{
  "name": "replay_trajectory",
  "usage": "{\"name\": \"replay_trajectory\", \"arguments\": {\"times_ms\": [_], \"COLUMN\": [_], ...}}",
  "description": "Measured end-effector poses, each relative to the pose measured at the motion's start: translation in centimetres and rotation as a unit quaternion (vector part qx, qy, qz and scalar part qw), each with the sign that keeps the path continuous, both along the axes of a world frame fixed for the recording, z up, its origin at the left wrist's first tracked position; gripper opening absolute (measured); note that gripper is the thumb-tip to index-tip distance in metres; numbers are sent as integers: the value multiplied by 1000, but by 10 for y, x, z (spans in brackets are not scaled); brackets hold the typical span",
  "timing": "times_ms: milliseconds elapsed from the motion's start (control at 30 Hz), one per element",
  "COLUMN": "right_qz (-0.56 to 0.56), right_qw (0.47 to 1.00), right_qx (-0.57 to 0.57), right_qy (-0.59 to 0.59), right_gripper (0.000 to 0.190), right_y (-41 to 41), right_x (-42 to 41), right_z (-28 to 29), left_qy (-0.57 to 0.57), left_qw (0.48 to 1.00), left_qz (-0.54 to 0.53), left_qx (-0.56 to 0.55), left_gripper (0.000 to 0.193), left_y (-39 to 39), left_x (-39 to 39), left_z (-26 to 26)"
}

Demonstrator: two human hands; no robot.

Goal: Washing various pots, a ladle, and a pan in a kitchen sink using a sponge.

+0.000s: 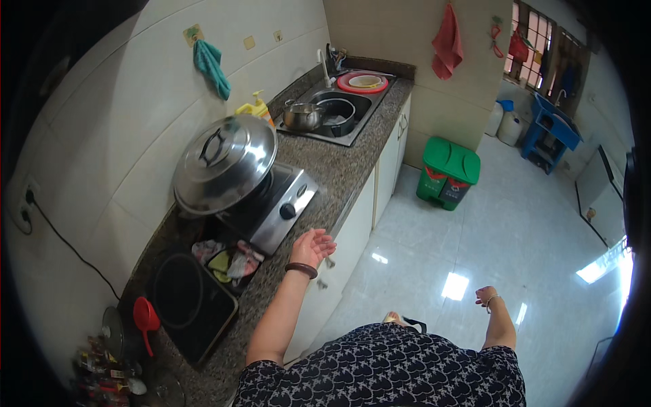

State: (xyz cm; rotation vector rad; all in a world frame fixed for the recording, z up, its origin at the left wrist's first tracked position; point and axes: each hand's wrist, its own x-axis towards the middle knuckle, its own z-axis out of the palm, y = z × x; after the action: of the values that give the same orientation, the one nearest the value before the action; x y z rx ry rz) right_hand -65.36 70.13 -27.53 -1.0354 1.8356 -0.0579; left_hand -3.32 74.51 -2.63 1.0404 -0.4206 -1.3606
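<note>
My left hand [314, 248] is held over the front edge of the granite counter [333, 173], palm up, with its fingers spread and nothing in them. A dark bangle [301, 269] circles that wrist. Nearest to it stands a gas stove [282, 208] with a black knob, and a large domed steel lid [226, 163] sits over its burner. Out over the tiled floor, my right hand [486, 295] hangs loosely bent, with no object visible in it.
A sink [351, 133] holds a dark pot [338, 109]; a steel pot [301, 117] stands at its left. Cloths [236, 264], an induction cooktop [190, 305] and a red ladle [146, 318] lie along the counter. A green bin [450, 163] stands on the floor beyond the white cabinets [351, 229].
</note>
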Motion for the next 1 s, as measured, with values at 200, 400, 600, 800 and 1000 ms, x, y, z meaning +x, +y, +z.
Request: {"name": "replay_trajectory", "arguments": {"times_ms": [200, 400, 600, 800, 1000], "right_qz": [63, 262, 424, 555, 730], "right_qw": [974, 846, 781, 694, 550], "right_qx": [-215, -464, -456, -459, -397], "right_qy": [31, -24, -46, -20, -86], "right_gripper": [50, 59, 63, 65, 48], "right_y": [-267, -500, -662, -797, -908], "right_x": [31, 200, 301, 402, 576], "right_z": [48, 146, 225, 273, 289], "left_qy": [96, 182, 191, 125, 30], "left_qw": [994, 975, 964, 940, 898], "left_qz": [44, 130, 185, 295, 362], "left_qx": [25, -1, -8, 115, 249], "left_gripper": [35, 43, 68, 115, 95], "left_y": [-161, -322, -485, -578, -637], "left_x": [1, 29, 81, 118, 129], "left_z": [6, 11, 6, -1, 8]}}
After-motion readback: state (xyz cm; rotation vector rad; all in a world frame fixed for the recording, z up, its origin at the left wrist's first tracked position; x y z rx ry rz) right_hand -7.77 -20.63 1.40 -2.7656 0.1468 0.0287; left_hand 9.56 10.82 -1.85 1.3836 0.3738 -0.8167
